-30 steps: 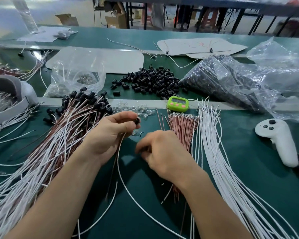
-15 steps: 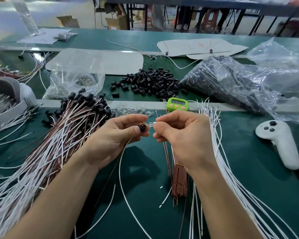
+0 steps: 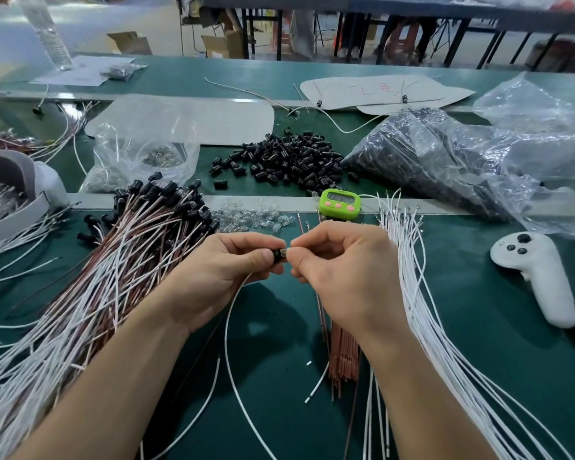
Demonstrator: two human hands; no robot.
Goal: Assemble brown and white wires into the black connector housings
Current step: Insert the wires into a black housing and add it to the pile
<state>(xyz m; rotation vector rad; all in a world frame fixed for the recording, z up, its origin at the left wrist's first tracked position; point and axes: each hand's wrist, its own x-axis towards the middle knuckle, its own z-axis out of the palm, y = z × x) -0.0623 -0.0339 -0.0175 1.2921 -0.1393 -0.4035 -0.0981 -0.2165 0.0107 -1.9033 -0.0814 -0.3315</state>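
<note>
glossy black plastic housings (image 3: pixel 289 161), crinkled clear bags (image 3: pixel 478 167)

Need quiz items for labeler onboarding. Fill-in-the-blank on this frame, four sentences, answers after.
1. The left hand pinches a housing whose colour is ____.
2. The right hand pinches a small shiny piece at the mouth of the ____.
3. The timer beyond the hands has a ____ case.
4. The white controller lies on the person's ____ side.

Answers: black; housing; green; right
</note>
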